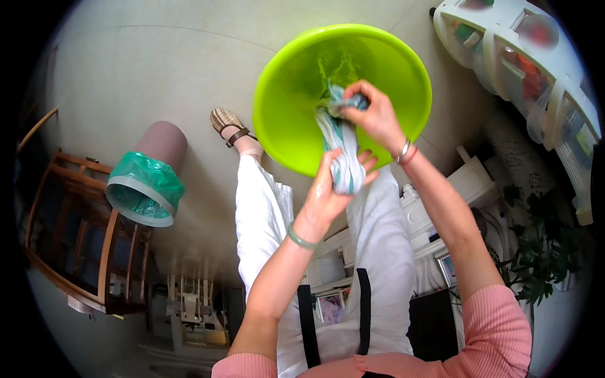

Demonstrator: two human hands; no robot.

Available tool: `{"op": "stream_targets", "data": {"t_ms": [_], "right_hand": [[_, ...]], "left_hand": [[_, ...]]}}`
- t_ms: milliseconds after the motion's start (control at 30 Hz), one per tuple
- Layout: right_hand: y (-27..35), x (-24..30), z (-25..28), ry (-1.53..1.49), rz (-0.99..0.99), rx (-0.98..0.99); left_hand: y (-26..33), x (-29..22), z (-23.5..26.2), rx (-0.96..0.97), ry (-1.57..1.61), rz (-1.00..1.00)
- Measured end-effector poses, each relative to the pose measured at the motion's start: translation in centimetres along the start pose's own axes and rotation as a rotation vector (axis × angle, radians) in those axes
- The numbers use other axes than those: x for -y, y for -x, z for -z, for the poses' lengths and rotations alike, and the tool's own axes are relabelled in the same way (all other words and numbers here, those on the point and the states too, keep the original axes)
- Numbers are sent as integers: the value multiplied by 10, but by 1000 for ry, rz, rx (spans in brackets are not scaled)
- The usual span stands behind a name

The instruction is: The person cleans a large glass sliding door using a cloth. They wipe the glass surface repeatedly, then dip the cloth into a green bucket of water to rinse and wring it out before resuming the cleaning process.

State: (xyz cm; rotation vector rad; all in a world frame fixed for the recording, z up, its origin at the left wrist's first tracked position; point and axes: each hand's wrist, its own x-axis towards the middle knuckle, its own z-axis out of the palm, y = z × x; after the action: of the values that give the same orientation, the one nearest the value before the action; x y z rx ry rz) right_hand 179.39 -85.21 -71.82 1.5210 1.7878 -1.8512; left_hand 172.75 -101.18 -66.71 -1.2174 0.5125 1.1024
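A twisted wet cloth (340, 142), white with teal stripes, is stretched between both hands above a bright green plastic basin (283, 82) on the floor. My left hand (333, 186) grips the cloth's near end, fingers wrapped round it. My right hand (372, 113) grips the far end, over the basin's inside. Water lies in the basin's bottom. A green bangle is on my left wrist and bracelets are on my right wrist.
A waste bin (151, 173) lined with a green bag stands at the left. A wooden chair (75, 233) is at the far left. A white shelf unit (535, 69) with items is at the upper right, and a plant (542, 252) at the right. My sandalled foot (230, 126) rests beside the basin.
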Motion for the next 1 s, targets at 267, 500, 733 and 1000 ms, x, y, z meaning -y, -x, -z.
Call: {"op": "stream_targets", "data": {"t_ms": [267, 500, 733, 1000], "right_hand": [[92, 43, 3, 440, 493, 70], [66, -2, 29, -691, 7, -19], [46, -22, -40, -1680, -20, 277], [-12, -20, 2, -1158, -228, 487]], "left_hand": [[-22, -33, -15, 231, 72, -56], [-10, -13, -29, 181, 336, 167], [10, 29, -40, 508, 786, 348], [17, -16, -21, 244, 54, 243]]}}
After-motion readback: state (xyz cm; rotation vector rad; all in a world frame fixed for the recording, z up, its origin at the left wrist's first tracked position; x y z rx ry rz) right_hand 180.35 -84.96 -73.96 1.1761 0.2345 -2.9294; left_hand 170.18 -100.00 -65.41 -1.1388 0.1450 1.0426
